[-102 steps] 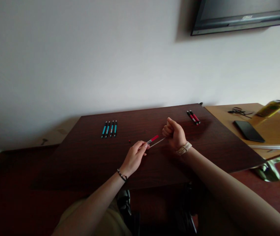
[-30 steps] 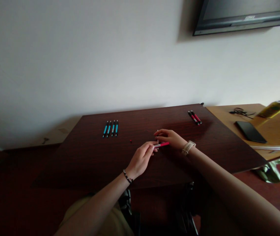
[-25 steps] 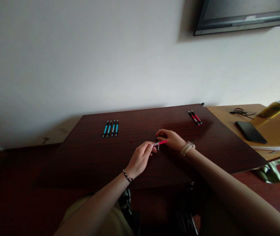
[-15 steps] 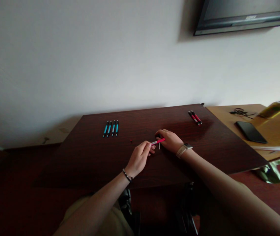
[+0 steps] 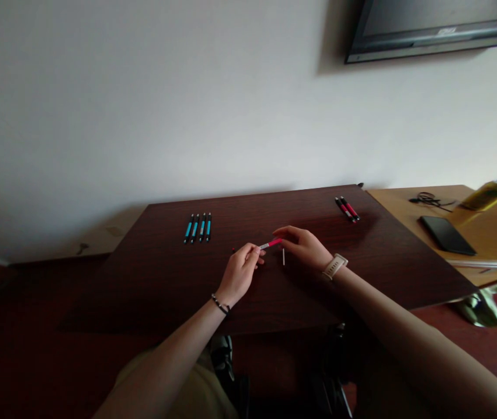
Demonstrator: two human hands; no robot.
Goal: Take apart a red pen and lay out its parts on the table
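Observation:
My left hand (image 5: 238, 270) is closed around one end of a pinkish-red pen barrel (image 5: 271, 244) with a pale label, held slanting above the table. At the barrel's other end, the fingertips of my right hand (image 5: 307, 247) pinch it; whether they hold a smaller part as well is too small to tell. Below the right fingers, a thin white stick like a pen refill (image 5: 283, 256) lies on the dark wooden table (image 5: 178, 279). Just left of my left hand is a tiny red and black piece (image 5: 233, 250), partly hidden.
Several blue pens (image 5: 197, 228) lie in a row at the left. Red and black pens (image 5: 347, 209) lie at the far right. On a lighter side table (image 5: 405, 203) are a phone (image 5: 447, 235), a black cable (image 5: 429, 199) and a yellow can (image 5: 488, 195). A television (image 5: 436, 32) hangs above.
Both hands have shifted slightly left and up with the barrel. My right hand has turned, bringing its fingertips to the barrel's end, and the white stick shows more fully.

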